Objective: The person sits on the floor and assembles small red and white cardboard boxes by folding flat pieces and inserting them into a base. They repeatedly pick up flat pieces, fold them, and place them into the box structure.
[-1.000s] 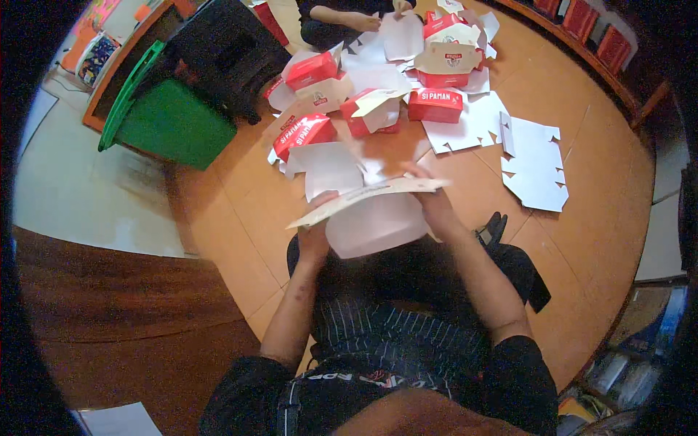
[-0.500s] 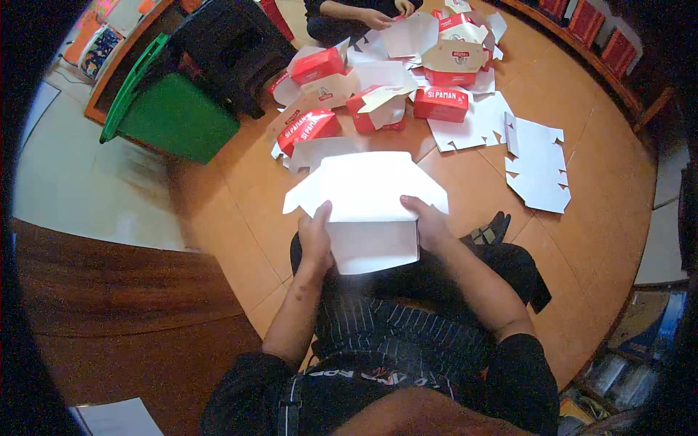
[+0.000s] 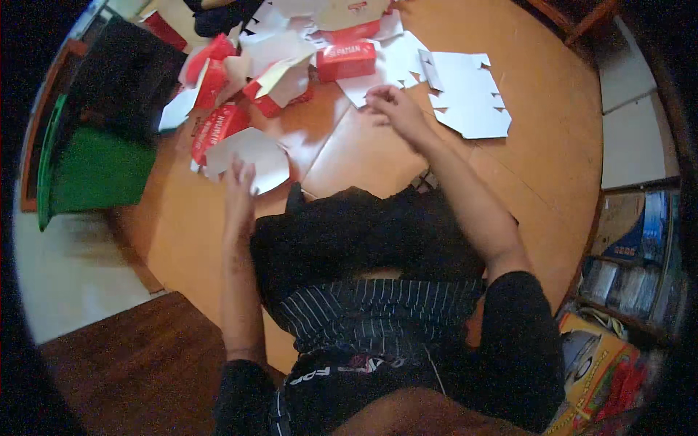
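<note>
My left hand (image 3: 240, 180) reaches forward, slightly smeared, its fingers apart and nothing held in them. It overlaps the near edge of a white flap (image 3: 263, 161) on a red and white folded carton (image 3: 218, 134); I cannot tell whether it touches. Farther out on the right, my right hand (image 3: 395, 115) hangs with loosely bent fingers, also holding nothing. Just beyond it are white cardboard sheets and a red carton (image 3: 347, 59). A flat white carton blank (image 3: 469, 94) with notched edges lies to its right.
Several more red and white cartons (image 3: 280, 87) are heaped on the orange tiled floor (image 3: 538, 167). A green bin (image 3: 102, 171) and a black chair-like object (image 3: 127, 73) stand on the left. Shelves with packages (image 3: 625, 254) are at the right, and part of another person's dark clothing (image 3: 222, 16) shows at the top.
Both hands have let go of the white carton they held and moved forward and apart. The view has shifted, so the heap appears higher and farther left.
</note>
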The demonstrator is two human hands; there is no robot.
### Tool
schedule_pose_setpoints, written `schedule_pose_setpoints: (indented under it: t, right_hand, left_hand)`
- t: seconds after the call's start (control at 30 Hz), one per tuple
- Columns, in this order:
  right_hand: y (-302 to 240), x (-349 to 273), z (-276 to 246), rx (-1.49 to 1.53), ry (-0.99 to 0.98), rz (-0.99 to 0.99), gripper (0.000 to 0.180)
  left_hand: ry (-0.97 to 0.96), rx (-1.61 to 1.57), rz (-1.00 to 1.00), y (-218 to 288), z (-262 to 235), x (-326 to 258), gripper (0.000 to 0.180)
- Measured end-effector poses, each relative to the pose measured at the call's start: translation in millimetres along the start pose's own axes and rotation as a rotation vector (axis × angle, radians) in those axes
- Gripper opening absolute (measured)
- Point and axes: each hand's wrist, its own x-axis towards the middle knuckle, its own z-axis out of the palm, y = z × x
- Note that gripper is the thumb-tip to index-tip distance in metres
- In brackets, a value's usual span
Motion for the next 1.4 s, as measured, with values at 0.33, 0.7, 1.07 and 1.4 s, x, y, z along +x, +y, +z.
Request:
schedule_pose_setpoints:
  t: [0.33, 0.7, 1.07, 1.4]
  right_hand:
    - [184.0, 29.7, -235.5, -1.537, 0.197, -0.005, 0.059]
    - [162.7, -27.8, -228.6, -1.292, 0.147, -0.141, 0.056]
    - [142.4, 29.1, -239.7, -1.221, 0.013, 0.177, 0.051]
    - [158.5, 26.1, -257.4, -1.123, 0.136, 0.195, 0.035]
  left_hand:
    - [-0.228, 0.13, -0.044, -31.8, 31.6, -8.4, 0.034]
    - [-0.285, 0.159, -0.093, -11.5, 47.5, -12.9, 0.032]
    - [-0.251, 0.156, -0.105, -14.4, 44.8, -9.3, 0.031]
    - [-0.27, 0.179, -0.088, -15.1, 45.6, -8.5, 0.033]
